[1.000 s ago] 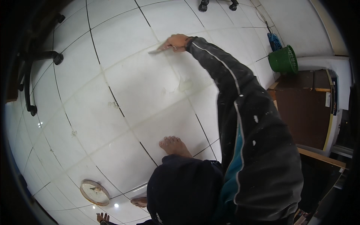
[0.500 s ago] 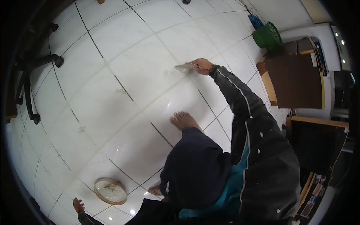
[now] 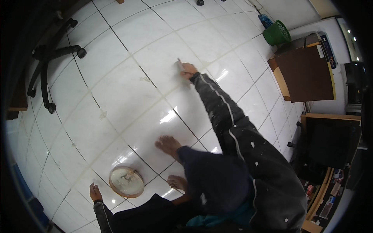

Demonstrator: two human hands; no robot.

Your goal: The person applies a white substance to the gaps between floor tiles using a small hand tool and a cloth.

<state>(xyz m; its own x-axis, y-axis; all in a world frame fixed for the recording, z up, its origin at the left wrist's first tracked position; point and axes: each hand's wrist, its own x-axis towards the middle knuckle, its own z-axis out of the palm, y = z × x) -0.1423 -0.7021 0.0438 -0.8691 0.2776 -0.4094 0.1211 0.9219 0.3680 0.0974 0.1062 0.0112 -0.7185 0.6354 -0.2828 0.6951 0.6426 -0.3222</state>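
My right hand (image 3: 188, 70) is closed on a thin, flat pale scraper (image 3: 180, 64), held at the white tiled floor (image 3: 147, 108); motion and my fingers blur its outline. Pale smears run along several tile joints around it. My left hand (image 3: 94, 192) is low at the left with its fingers apart, beside a shallow round dish (image 3: 126, 180) holding pale paste. My bare feet (image 3: 168, 146) are on the tiles between the dish and my right arm.
A black wheeled chair base (image 3: 58, 54) stands at the left. A green bucket (image 3: 275, 34) with a blue coiled item sits by the back wall. Brown cabinets (image 3: 303, 72) and a black wood-edged piece (image 3: 328, 151) line the right side.
My right hand first came down toward me, then moved left, and the scraper has turned more upright. My feet and left hand appear shifted as the view has moved.
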